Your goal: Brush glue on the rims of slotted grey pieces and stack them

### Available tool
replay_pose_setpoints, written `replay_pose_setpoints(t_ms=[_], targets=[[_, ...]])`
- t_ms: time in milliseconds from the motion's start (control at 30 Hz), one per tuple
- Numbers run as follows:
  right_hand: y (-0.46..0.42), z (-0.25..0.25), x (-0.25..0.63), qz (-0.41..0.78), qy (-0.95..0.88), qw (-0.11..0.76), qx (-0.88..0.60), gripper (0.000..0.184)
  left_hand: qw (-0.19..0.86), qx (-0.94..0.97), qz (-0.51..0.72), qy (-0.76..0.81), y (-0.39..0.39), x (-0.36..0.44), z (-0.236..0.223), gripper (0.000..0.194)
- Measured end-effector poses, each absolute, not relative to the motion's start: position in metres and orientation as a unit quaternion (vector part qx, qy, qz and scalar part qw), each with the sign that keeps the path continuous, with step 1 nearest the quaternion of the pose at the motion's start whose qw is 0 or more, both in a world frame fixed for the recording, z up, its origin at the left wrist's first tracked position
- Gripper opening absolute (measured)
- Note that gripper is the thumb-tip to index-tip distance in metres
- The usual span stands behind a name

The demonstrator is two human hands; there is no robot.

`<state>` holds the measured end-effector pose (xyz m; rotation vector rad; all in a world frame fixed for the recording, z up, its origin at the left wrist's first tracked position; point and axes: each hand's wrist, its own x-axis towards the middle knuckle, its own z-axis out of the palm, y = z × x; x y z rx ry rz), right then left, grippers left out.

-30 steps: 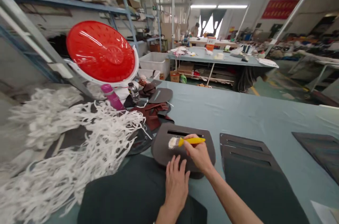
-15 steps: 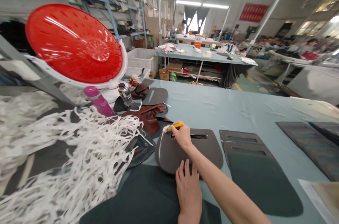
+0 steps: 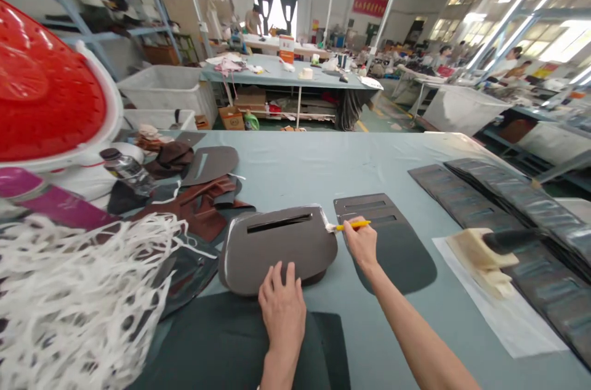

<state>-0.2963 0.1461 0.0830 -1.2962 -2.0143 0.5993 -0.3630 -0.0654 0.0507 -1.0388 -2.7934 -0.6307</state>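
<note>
A rounded dark grey panel [image 3: 281, 248] with a long slot lies on top of others like it. My left hand [image 3: 282, 304] rests on its near edge, fingers stretched out and flat. In my right hand [image 3: 360, 242] is a yellow-handled brush [image 3: 353, 226], gripped between thumb and fingers. Its whitish bristles touch the panel's upper right corner. A white wet-looking line runs along the panel's left and top edges. Just right of it lies a dark piece [image 3: 392, 242] with two slots, partly behind my right hand. Dark green material [image 3: 221, 341] spreads beneath my left forearm.
White strips [image 3: 83, 298] are heaped at left, near a purple flask [image 3: 50, 196], a bottle [image 3: 127, 170] and a red fan [image 3: 41, 88]. Brown scraps [image 3: 198, 208] lie behind the panel. At right sit a cream block with a dark handle [image 3: 482, 251] and stacked dark panels [image 3: 545, 218].
The brush has travelled from the panel's upper left corner along the top to its upper right corner. My left hand stays on the near edge. The view has turned right.
</note>
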Motion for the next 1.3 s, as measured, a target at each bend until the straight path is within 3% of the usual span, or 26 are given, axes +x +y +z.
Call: replay_pose_setpoints(t_ms=[167, 267, 367, 500, 600, 733, 833, 933, 1033, 1233, 1300], targets=[[0.078, 0.097, -0.247, 0.215, -0.758, 0.366, -0.495, 0.021, -0.071, -0.335, -0.321, -0.883, -0.076, -0.382, 0.060, 0.034], [0.022, 0.106, -0.276, 0.322, -0.764, 0.383, -0.408, 0.018, -0.154, -0.270, -0.470, -0.826, -0.095, -0.419, 0.066, 0.038], [-0.037, 0.099, -0.325, 0.452, -0.788, 0.340, -0.241, 0.013, -0.158, -0.188, -0.551, -0.797, -0.116, -0.458, 0.068, 0.042], [-0.054, 0.077, -0.335, 0.480, -0.795, 0.312, -0.199, 0.015, -0.174, -0.210, -0.475, -0.837, -0.130, -0.483, 0.063, 0.043], [-0.007, 0.073, -0.284, 0.423, -0.791, 0.308, -0.316, 0.018, -0.144, -0.276, -0.402, -0.861, -0.131, -0.480, 0.057, 0.044], [0.051, 0.088, -0.245, 0.268, -0.737, 0.394, -0.480, 0.023, -0.083, -0.332, -0.312, -0.886, -0.126, -0.461, 0.053, 0.042], [0.041, 0.096, -0.301, 0.319, -0.738, 0.413, -0.428, 0.023, -0.003, -0.354, -0.225, -0.908, -0.120, -0.444, 0.052, 0.038], [0.003, 0.091, -0.387, 0.419, -0.769, 0.372, -0.307, 0.020, 0.052, -0.362, -0.169, -0.915, -0.117, -0.435, 0.050, 0.037], [-0.005, 0.079, -0.423, 0.437, -0.787, 0.337, -0.277, 0.017, 0.072, -0.359, -0.149, -0.918, -0.116, -0.434, 0.047, 0.036], [0.073, 0.079, -0.366, 0.269, -0.726, 0.417, -0.476, 0.020, 0.090, -0.356, -0.153, -0.918, -0.115, -0.436, 0.044, 0.036], [0.074, 0.085, -0.374, 0.252, -0.727, 0.428, -0.474, 0.020, 0.095, -0.354, -0.151, -0.918, -0.114, -0.436, 0.043, 0.037]])
